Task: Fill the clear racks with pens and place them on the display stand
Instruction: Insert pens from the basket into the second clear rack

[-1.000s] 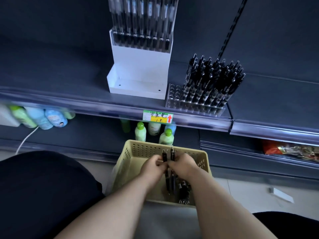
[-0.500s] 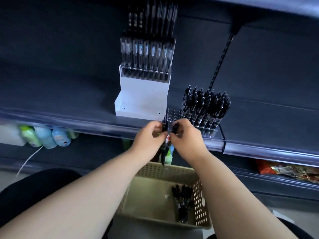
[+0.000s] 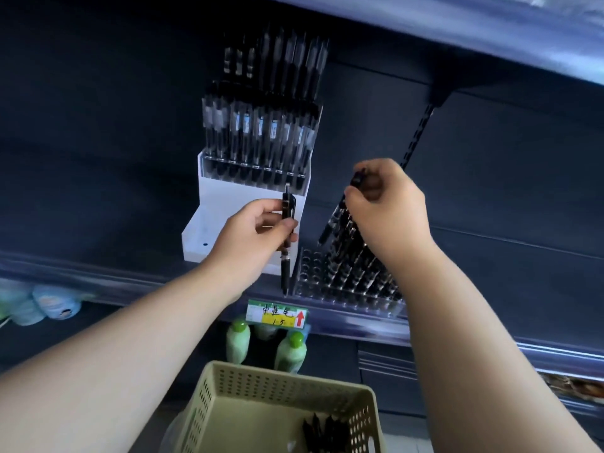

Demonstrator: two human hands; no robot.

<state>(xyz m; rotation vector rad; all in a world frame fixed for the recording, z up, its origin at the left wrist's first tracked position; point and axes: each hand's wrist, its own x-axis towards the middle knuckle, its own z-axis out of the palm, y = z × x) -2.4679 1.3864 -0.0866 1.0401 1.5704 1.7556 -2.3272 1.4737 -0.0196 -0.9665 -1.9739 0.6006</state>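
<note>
A clear rack stands on the shelf, its right part full of black pens and its left holes bare. My right hand pinches a black pen slanted above the rack's filled rows. My left hand grips upright black pens just left of the rack, in front of the white display stand. The stand's upper step carries a clear rack filled with pens. More black pens lie in the beige basket below.
The shelf edge bears a yellow and green price tag. Green-capped bottles stand on the lower shelf behind the basket, and pale blue bottles lie at the far left. An upper shelf overhangs the stand.
Both hands rose from the basket to the shelf carrying pens, then parted: the left stayed by the stand, the right moved over the rack with one pen.
</note>
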